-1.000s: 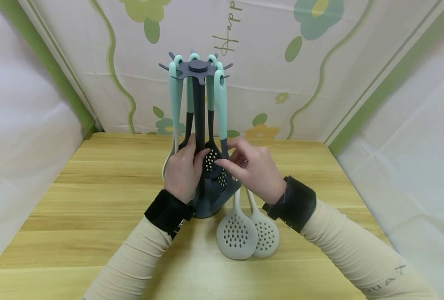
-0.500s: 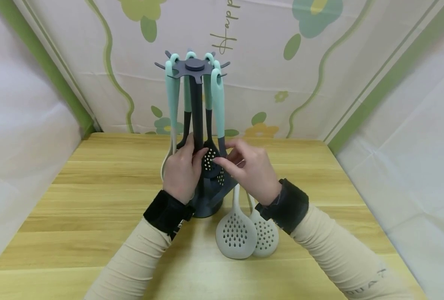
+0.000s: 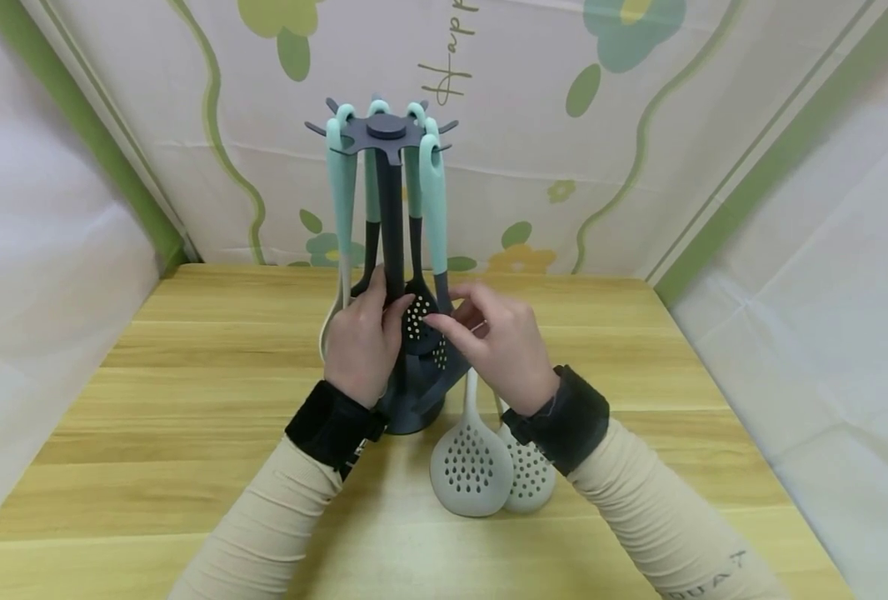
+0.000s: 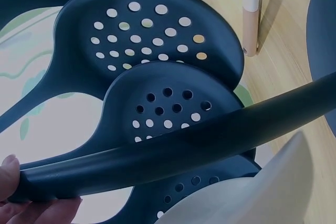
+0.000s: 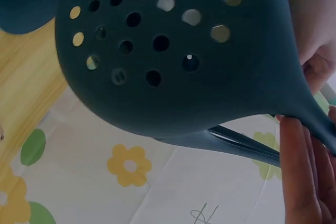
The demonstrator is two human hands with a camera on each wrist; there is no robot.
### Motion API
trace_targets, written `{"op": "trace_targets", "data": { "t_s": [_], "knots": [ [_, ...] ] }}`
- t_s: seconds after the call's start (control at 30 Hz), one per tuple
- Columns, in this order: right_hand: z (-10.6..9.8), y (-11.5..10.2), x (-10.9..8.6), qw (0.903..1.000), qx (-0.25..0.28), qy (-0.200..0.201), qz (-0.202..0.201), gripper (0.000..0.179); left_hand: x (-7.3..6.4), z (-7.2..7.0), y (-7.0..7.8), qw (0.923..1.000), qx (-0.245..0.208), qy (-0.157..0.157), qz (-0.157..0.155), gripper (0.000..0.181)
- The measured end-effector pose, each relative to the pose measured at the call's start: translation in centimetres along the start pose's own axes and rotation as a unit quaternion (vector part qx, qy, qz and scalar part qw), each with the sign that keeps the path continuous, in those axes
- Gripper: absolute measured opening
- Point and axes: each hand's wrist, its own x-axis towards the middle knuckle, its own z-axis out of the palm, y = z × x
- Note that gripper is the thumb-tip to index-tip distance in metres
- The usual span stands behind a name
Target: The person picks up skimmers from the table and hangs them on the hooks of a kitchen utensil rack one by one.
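Observation:
In the head view my left hand (image 3: 361, 346) grips the dark post (image 3: 390, 225) of an upright utensil stand, low down. The left wrist view shows its fingertips (image 4: 52, 212) curled at the post. My right hand (image 3: 510, 350) pinches the slate neck of a skimmer (image 3: 434, 208), whose mint-green handle hangs by its loop from the stand's top ring (image 3: 387, 129). The skimmer's round, perforated head (image 5: 231, 87) fills much of the right wrist view, with fingers (image 5: 299, 166) along its neck. More perforated dark utensils (image 4: 147, 35) hang behind the post.
Two pale grey skimmers, a front one (image 3: 470, 471) and a partly covered one (image 3: 531, 475), lean at the stand's right front. A pale utensil (image 3: 342, 225) hangs on the left. The wooden table (image 3: 212, 400) meets a flowered cloth (image 3: 519, 200) behind.
The head view has shifted slightly. My right wrist and forearm have swung a little left, and the pinched skimmer's head has turned slightly. My left hand stays on the post.

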Motion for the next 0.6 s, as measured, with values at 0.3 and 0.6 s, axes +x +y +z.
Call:
{"op": "trace_targets", "data": {
  "t_s": [0.3, 0.6],
  "knots": [
    [0.82, 0.3, -0.29, 0.9996, 0.007, 0.026, -0.009, 0.026, -0.13, 0.04, -0.05, 0.9999, 0.009, 0.005, 0.004, 0.033],
    [1.05, 0.23, -0.51, 0.9994, 0.019, 0.031, -0.002, 0.026, -0.13, 0.18, 0.09, 1.0, 0.005, 0.006, 0.005, 0.031]
  ]
}}
